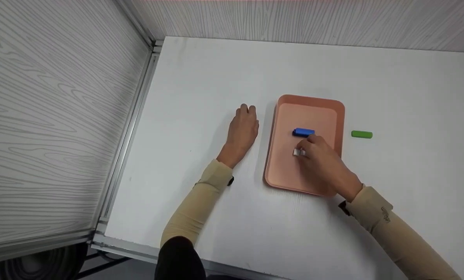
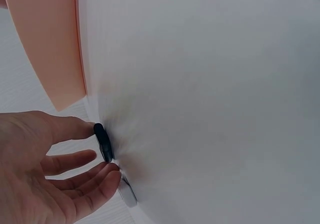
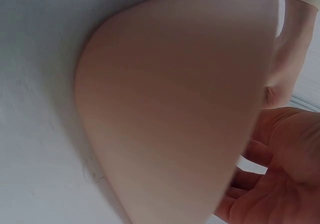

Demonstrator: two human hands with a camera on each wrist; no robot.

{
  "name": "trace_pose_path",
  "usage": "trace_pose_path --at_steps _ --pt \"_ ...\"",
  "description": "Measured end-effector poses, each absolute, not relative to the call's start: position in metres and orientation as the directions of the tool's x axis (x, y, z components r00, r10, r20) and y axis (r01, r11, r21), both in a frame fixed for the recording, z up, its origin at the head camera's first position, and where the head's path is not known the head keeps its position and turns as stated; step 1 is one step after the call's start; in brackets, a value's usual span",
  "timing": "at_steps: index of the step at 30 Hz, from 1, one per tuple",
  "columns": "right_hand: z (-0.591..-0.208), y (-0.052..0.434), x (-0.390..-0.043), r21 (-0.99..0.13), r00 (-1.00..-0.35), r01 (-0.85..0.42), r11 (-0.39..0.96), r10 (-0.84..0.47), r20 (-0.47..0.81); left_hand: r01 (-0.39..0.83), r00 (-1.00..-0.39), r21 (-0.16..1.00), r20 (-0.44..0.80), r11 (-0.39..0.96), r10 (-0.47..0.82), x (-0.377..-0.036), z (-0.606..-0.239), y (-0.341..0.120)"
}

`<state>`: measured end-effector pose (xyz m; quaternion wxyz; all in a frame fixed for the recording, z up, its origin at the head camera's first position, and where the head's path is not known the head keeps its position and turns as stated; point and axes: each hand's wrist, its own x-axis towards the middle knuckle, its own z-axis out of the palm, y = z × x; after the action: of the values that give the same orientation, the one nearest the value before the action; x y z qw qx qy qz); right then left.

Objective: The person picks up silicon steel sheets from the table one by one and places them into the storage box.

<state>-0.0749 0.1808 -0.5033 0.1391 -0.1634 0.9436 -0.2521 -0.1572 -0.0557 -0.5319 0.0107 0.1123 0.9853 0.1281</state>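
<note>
Silver-white USB stick (image 1: 298, 152) sits pinched at the tips of my right hand (image 1: 323, 161), low over the floor of the pink tray (image 1: 282, 171), in the tray's middle. My fingers curl around one end of it, so only a short pale piece shows past my fingertips in the head view; I cannot tell whether it already touches the tray floor. In my right wrist view the stick itself is hidden, and I see only my palm and the tray's broad pink surface (image 3: 170, 108).

Just beyond my right fingertips lies a blue USB stick (image 1: 303, 132), flat on the tray floor, close to the silver one but apart from it. Further off to the right of that hand, outside the tray on the white table (image 1: 201, 85), lies a green USB stick (image 1: 361, 134), well clear of the tray's rim.

My left hand (image 1: 243, 130) rests palm down on the table just beside the tray's left edge, fingers straight and loosely together, holding nothing. My left wrist view shows those fingers (image 2: 70, 161) relaxed and slightly spread, with the tray's pink side (image 2: 50, 43) near them.
</note>
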Motion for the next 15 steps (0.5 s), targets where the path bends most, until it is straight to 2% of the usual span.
trace_pose_path --at_steps 15 --pt "-0.5068 0.1799 -0.0742 -0.519 -0.908 -0.253 0.817 -0.385 -0.163 0.242 -0.97 0.247 0.062 0.938 0.234 -0.1561 -0.5346 -0.0559"
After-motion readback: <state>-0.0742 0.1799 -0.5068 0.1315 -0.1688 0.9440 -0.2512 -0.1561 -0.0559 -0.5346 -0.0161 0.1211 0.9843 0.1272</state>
